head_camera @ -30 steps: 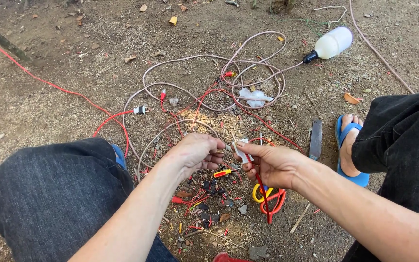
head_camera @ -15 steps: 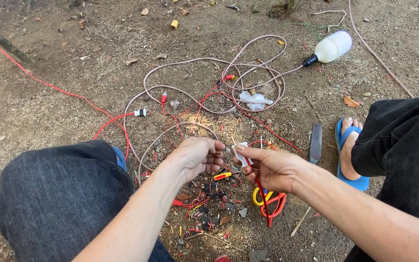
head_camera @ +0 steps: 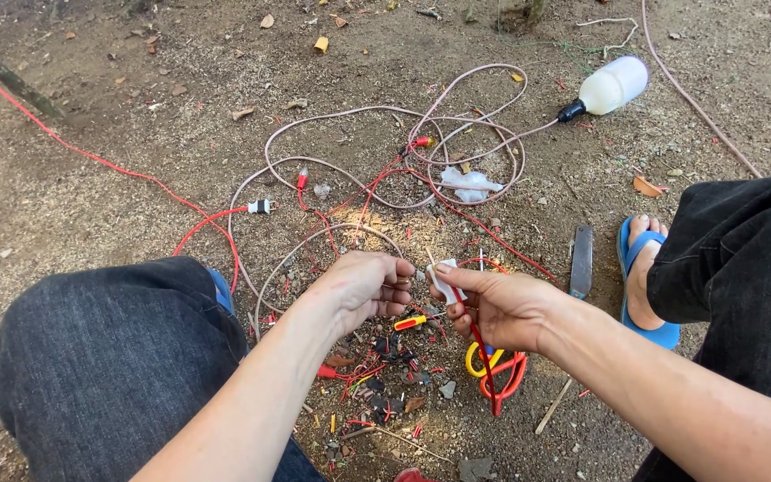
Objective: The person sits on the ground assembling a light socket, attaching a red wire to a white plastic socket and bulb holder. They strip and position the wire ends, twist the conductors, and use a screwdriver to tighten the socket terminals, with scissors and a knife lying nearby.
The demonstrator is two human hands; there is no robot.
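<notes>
The small white plastic plug piece (head_camera: 445, 282) sits near the middle of the frame, pinched between the thumb and fingers of the right hand (head_camera: 503, 308). It looks like a short, flat, pale block, with a thin red wire (head_camera: 482, 357) that hangs down from the same hand. The left hand (head_camera: 360, 287) is just beside it, its fingers curled together at the tips, perhaps on something very small; what they hold cannot be told.

To do this step well, the person should probably keep the piece steady in the right hand and bring the left fingertips close, so that the fine wire end meets the piece without bending.

Below the hands, on the sandy ground (head_camera: 91, 116), lie a small red and yellow screwdriver (head_camera: 410, 322), scissors with red and yellow handles (head_camera: 497, 375), and many cut bits of wire. Above them is a tangle of pale pink cable (head_camera: 350, 112) that leads to a white bulb in a black socket (head_camera: 609, 87) in the upper right. A blue sandal (head_camera: 640, 295) is at the right.
</notes>
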